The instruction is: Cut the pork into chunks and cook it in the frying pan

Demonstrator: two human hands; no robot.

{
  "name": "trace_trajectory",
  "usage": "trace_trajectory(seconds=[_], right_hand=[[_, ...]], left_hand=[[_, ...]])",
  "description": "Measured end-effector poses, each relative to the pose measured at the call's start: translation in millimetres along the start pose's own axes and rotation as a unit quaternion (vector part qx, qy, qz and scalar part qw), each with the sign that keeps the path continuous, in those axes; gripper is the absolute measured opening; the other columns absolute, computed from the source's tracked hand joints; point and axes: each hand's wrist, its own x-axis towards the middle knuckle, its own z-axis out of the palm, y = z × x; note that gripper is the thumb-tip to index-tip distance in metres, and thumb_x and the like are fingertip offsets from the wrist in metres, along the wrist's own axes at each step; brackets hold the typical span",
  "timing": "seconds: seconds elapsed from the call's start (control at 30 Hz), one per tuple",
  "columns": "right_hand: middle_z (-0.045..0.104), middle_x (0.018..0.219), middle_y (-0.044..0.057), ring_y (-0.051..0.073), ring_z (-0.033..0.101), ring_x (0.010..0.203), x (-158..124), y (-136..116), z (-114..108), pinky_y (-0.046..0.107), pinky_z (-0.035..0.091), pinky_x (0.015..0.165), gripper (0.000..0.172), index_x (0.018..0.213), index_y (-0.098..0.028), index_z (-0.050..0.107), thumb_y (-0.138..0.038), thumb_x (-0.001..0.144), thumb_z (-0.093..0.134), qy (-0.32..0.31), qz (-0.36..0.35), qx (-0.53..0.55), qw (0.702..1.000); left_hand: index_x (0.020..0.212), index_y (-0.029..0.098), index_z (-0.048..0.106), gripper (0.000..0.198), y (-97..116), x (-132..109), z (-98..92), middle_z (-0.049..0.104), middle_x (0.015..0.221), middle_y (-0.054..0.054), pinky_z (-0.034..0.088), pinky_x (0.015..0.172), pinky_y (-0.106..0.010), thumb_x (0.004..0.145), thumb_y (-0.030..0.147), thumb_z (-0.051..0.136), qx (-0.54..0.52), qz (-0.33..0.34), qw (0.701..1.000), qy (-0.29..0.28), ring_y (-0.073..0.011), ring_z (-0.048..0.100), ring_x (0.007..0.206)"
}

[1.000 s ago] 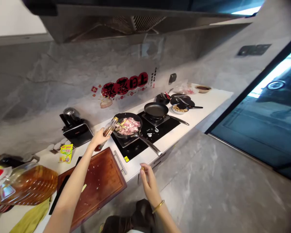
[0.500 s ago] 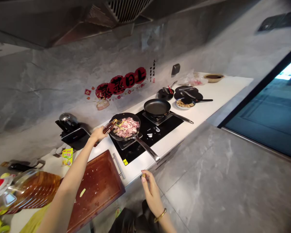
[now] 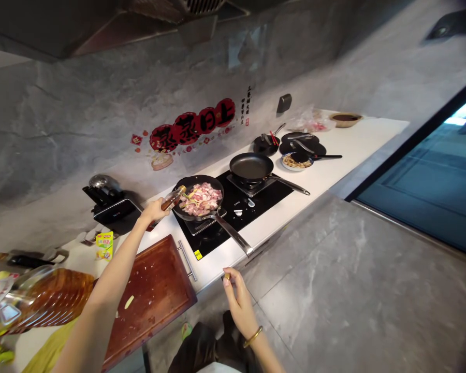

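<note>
My left hand (image 3: 153, 210) is wrapped round a glass bottle (image 3: 172, 199) of brown liquid. The bottle tilts with its mouth over the left rim of a frying pan (image 3: 189, 182). Raw pink meat pieces (image 3: 202, 201) with yellowish strips lie in that pan on the left burner. Low in front of the counter edge, my right hand (image 3: 241, 310) pinches a small golden bottle cap (image 3: 227, 276) between thumb and fingers. A reddish-brown cutting board (image 3: 159, 290) with a pale slice and crumbs lies below my left forearm.
A second black pan (image 3: 251, 167) sits on the right burner of the hob (image 3: 238, 207). Behind it are a plate of food (image 3: 296, 162) and a small pot (image 3: 266, 145). A large oil jug (image 3: 50, 295) and a knife block (image 3: 118, 213) stand left.
The bottle's neck was dark with liquid and now looks clearer, its mouth slightly higher against the pan. Both hands keep their grips. The whole view has shifted a little.
</note>
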Motion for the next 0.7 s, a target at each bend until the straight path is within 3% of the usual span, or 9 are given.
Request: trace_trajectory(seconds=[0.3, 0.7], right_hand=[[0.061, 0.106, 0.008, 0.019, 0.059, 0.095, 10, -6, 3, 0.033, 0.049, 0.086, 0.027, 0.117, -0.020, 0.052, -0.033, 0.095, 0.042, -0.034, 0.002, 0.011, 0.999], [0.061, 0.104, 0.008, 0.018, 0.060, 0.096, 13, -3, 5, 0.031, 0.049, 0.086, 0.027, 0.115, -0.020, 0.053, -0.034, 0.095, 0.042, -0.047, 0.006, 0.020, 0.999]], left_hand=[[0.111, 0.016, 0.056, 0.050, -6, -3, 4.3, 0.069, 0.100, -0.012, 0.047, 0.075, -0.028, 0.069, 0.041, 0.061, -0.010, -0.016, 1.000, -0.004, -0.0266, 0.065, 0.093], [0.111, 0.017, 0.059, 0.052, -28, 3, 1.8, 0.070, 0.098, -0.011, 0.048, 0.071, -0.025, 0.066, 0.042, 0.063, -0.003, -0.060, 0.998, -0.026, -0.0256, 0.067, 0.089]])
